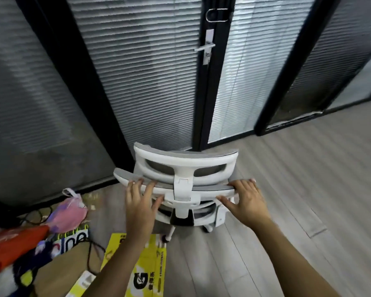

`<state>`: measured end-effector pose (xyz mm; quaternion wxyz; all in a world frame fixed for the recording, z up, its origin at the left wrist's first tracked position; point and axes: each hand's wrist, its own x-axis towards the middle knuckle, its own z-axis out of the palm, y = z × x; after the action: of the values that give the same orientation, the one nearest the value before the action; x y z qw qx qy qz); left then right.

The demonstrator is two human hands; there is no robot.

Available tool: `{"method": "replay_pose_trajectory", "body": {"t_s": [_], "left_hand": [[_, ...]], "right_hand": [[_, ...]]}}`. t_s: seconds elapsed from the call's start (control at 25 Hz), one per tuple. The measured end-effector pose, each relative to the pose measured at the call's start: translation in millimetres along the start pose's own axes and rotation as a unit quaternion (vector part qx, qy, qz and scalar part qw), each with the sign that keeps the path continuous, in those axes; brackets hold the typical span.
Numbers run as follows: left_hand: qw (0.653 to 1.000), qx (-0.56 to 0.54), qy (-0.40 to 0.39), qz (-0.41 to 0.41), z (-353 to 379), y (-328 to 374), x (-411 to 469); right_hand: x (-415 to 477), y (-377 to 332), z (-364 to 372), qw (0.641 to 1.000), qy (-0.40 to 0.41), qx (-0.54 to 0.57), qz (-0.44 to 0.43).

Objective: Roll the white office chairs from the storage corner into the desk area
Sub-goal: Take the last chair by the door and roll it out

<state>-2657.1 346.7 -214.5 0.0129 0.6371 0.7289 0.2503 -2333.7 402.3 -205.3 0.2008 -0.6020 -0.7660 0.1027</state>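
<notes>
- White office chair stands directly ahead of me, its back toward me, between me and the glass door.
- The top edge of its backrest runs left to right, and my 2 hands are equally near, 1 toward each end.
- My left hand and right hand both grip that edge, fingers over, thumbs under.
- It has a white frame and grey mesh, and its wheels are on the floor. A yellow box lies to my left.
</notes>
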Motion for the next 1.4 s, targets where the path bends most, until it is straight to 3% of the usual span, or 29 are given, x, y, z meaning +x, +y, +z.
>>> {"method": "replay_pose_trajectory", "body": {"t_s": [0.44,0.72,1.0,1.2,1.4], "left_hand": [[0.967,-0.097,-0.122,0.202,138,324,-19],[0.910,-0.138,-0.187,0.344,251,567,-33],[0.849,-0.203,-0.232,0.429,336,823,-89],[0.818,-0.215,-0.240,0.477,401,1007,-143],[0.784,-0.191,-0.283,0.519,462,1203,-187]], "right_hand": [[-184,259,-136,0.961,0.120,-0.012,0.249],[-279,440,-231,0.910,0.159,-0.041,0.381],[-379,617,-328,0.854,0.216,-0.055,0.470],[-444,748,-402,0.795,0.229,-0.094,0.554],[-487,868,-482,0.695,0.257,-0.048,0.669]]}}
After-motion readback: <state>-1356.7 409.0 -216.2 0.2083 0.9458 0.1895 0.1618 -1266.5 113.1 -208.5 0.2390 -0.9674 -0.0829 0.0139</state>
